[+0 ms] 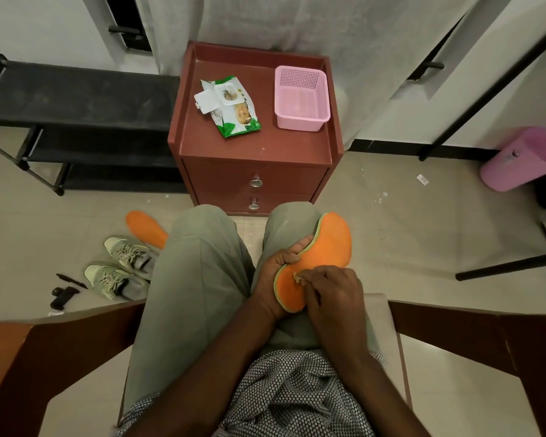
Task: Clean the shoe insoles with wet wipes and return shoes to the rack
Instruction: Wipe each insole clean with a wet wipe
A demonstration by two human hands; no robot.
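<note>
On the person's right thigh, both hands are busy with one orange insole (323, 253). The left hand (278, 272) grips it from underneath, thumb curled over the near edge at the narrow waist, holding it tilted up against the knee. The right hand (331, 291) lies over the heel end with its fingers bent down, pinching a small pale wad that looks like a wet wipe (298, 278) and pressing it onto the orange face. By my reckoning the wiping step is under way, and on the heel half; the broad toe end, sticking out past the knee, is not covered by the wipe.

The next move, I'd say, calls for dragging the wipe forward along the length while the left hand keeps the soft foam from buckling.

Down on the floor to the person's left lies the second insole (145, 228), partly hidden by the leg, just beside the pair of pale green shoes (123, 266). Ahead stands the small red desk (252, 146), carrying the wipes packet (230, 105) with its flap up and a pink basket (301, 97). The black shoe rack (76, 121) waits left of it, its visible shelves bare of shoes.
</note>
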